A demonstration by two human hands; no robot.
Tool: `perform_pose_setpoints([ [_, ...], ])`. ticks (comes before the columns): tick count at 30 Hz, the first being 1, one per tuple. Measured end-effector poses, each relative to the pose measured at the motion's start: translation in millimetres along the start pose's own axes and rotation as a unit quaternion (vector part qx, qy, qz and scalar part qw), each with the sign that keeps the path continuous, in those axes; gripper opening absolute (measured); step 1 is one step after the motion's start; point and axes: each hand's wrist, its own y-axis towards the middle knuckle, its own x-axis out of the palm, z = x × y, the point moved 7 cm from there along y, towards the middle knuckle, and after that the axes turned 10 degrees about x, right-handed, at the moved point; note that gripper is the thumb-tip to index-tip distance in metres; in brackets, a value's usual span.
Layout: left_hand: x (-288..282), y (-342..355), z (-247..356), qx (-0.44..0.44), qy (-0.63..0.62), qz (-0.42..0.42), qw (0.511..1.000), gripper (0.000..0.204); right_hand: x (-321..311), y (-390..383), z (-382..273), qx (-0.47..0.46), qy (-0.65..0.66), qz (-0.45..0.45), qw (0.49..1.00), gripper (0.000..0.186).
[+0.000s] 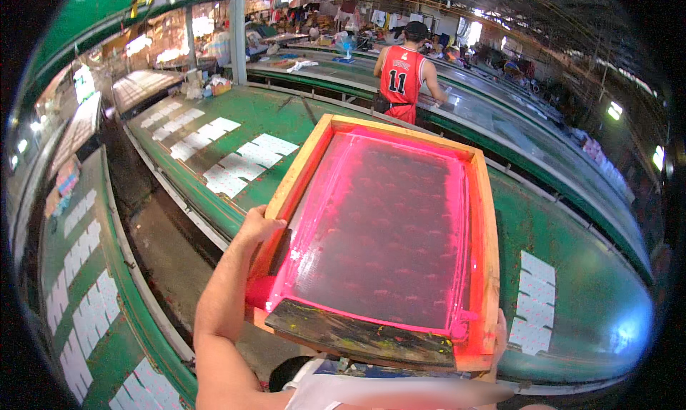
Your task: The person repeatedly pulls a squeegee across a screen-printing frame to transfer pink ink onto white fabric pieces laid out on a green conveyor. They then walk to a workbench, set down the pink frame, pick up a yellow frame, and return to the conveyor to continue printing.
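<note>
A wooden screen-printing frame (488, 238) is held tilted in front of my body, above the floor gap and the green table edge. Bright pink ink coats its mesh (379, 231) and inner edges, thickest along the sides. Across its near end lies a dark, stained wooden bar (357, 333), which looks like a squeegee handle. My left hand (263, 225) grips the left rail, thumb over the top. On the lower right rail is my right hand (498, 338), mostly hidden behind the wood and closed on it.
White cut pieces with pink marks (250, 160) lie in rows on the green table (572, 231). More pieces (78, 260) cover another table to the left. A person in a red jersey (402, 77) stands beyond, at a further long table. A post (238, 38) rises behind.
</note>
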Motion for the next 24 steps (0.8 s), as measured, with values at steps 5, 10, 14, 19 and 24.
perform_pose_setpoints([
  [5,-50.8,31.8,-8.7,0.003,0.039,-0.002,0.999,0.062,38.6,24.7,19.5,-0.040,-0.027,0.079,0.996,0.075],
  [10,-63.2,59.0,-30.0,0.007,-0.030,-0.015,0.999,0.059,65.2,24.8,38.6,-0.003,-0.037,0.100,0.994,0.075],
  [14,-62.7,63.3,-42.4,-0.013,0.009,-0.020,1.000,0.061,77.3,23.3,41.9,-0.024,-0.021,0.085,0.996,0.075],
  [19,-85.3,60.6,-15.9,-0.032,0.057,-0.016,0.998,0.060,88.3,39.1,73.0,-0.004,0.034,-0.009,0.999,0.072],
  [24,-105.8,69.1,-4.7,-0.024,0.054,-0.032,0.998,0.062,76.3,23.7,108.5,-0.029,0.045,0.178,0.983,0.075],
])
